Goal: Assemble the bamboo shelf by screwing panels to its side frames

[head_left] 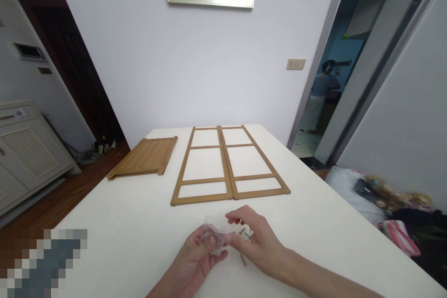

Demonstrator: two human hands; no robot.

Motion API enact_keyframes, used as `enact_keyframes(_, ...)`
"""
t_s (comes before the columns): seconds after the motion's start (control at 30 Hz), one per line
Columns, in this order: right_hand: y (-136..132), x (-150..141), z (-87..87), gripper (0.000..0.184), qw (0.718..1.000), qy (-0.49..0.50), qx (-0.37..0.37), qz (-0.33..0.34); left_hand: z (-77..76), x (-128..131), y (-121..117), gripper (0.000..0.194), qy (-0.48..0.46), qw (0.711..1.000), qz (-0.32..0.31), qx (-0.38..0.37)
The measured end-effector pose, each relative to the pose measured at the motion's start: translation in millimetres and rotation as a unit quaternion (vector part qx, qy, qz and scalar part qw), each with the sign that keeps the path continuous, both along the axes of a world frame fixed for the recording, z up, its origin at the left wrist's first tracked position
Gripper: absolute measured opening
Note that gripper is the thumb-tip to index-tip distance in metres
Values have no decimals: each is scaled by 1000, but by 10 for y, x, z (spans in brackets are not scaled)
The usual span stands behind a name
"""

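Note:
My left hand (193, 257) pinches a small clear plastic bag (215, 238) between thumb and fingers, just above the white table (122, 223). Beside it on the right is my right hand (263, 244), its thumb and curved fingers apart and the thumb tip close to the bag; whether it touches cannot be made out. Several small screws (243, 260) lie loose on the table under and next to my right hand, which partly covers them. Past both hands, two slatless wooden frames (228, 181) lie flat side by side, each with crossbars.
A stack of wooden panels (150, 156) lies at the table's left. The table meets a wall with a framed mirror (211, 2) and a switch (296, 64). Through the right doorway stands another person (323, 86). Clothes and bags (398, 209) are heaped right of the table.

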State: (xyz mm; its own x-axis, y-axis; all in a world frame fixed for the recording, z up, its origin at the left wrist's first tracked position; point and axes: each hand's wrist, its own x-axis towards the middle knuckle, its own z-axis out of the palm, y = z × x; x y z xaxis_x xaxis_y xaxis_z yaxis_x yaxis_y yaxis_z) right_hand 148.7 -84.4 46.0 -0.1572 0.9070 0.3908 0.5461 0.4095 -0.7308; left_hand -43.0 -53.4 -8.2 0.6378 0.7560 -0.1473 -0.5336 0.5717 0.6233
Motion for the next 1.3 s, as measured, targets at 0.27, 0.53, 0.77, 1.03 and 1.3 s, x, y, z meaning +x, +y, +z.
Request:
enact_keyframes(0.27, -37, -218, 259, 11, 996, -41, 77, -21, 41, -49, 59, 41, 1, 997, 19, 69)
enact_keyframes(0.53, -12, -174, 340, 13, 998, -24, -12, -64, 66, -70, 70, 36, 71, 992, 37, 98)
enact_keyframes(0.77, -22, -172, 174, 11, 957, 170, -228, -61, 131, -183, 149, 27, 219, 967, 88, 100)
enact_keyframes(1.03, -190, 81, -149, 17, 953, 150, -258, -54, 112, -324, 203, 27, 506, 818, -15, 273)
enact_keyframes(1.3, -295, 720, -224, 13, 970, -114, -122, -177, 84, -507, 61, 37, 637, 577, 91, 504)
